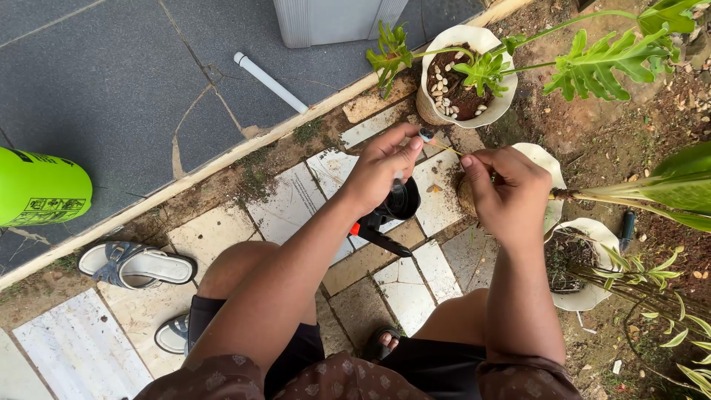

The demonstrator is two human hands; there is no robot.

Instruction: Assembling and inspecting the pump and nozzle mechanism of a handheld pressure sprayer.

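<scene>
Left hand: the left hand (381,167) is up in front of the knees, thumb and forefinger pinched shut on the small grey nozzle tip of a black and red hand sprayer (386,218), whose trigger body hangs just below the wrist.
Right hand: the right hand (505,194) sits just beside it, fingers curled, grip closed on the far end of a thin yellowish stick (446,147).
The link: that thin stick bridges the gap between the two hands and meets the nozzle tip; whether it is inside the opening is too small to tell.
Where it all is: held in the air over the worn white and tan paving tiles (296,196), the person crouching, one foot in a grey and white sandal (137,264).
Nearby: a white round ceramic pot with dark soil and pale pebbles (462,78) stands just beyond the hands; a second white pot (592,270) stands to the right among green leafy plants (607,63).
Also there: a white plastic pipe (270,81) lies on the dark grey stone slabs, and a bright green container (41,189) shows at the left edge.
Doing it well: my read is steady pinches on both ends, stick in line with the nozzle, small pushes so the thin piece does not bend or snap.
</scene>
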